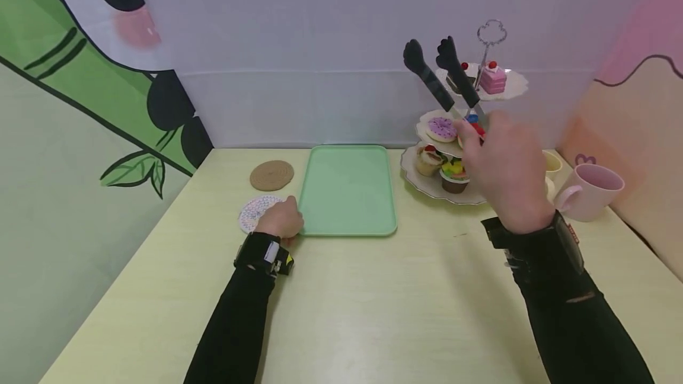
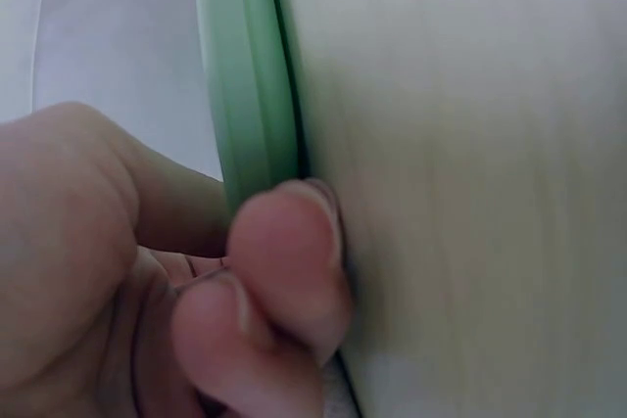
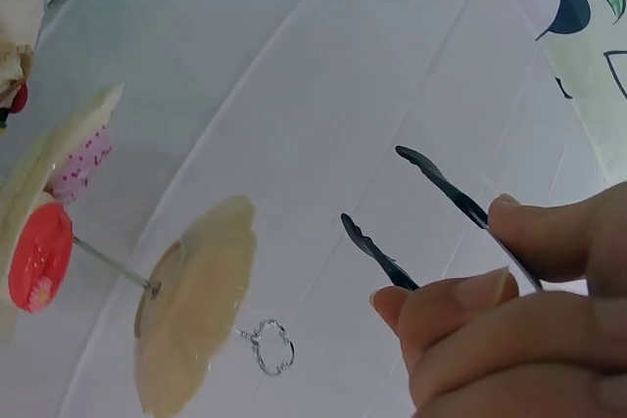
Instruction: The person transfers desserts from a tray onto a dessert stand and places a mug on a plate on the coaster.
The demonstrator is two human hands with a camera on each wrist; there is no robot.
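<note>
My left hand (image 1: 281,218) is at the near left corner of a mint-green tray (image 1: 349,194). In the left wrist view, its thumb and curled fingers grip the green rim (image 2: 253,75), low against the table. My right hand (image 1: 507,170) holds black-tipped tongs (image 1: 461,76) with the tips pointing up and spread apart, nothing between them. The tongs are in front of a three-tier cake stand (image 1: 427,185). It carries a pink cake slice (image 1: 492,79), a purple-topped doughnut (image 1: 441,129) and cupcakes (image 1: 453,176). The right wrist view shows a red-topped treat (image 3: 41,259) on the middle tier.
A brown woven coaster (image 1: 272,175) and a patterned coaster (image 1: 256,212) lie left of the tray. A pink mug (image 1: 592,191) and a yellow cup (image 1: 552,165) stand right of the stand. A printed cloth (image 1: 320,76) hangs behind the table (image 1: 373,313).
</note>
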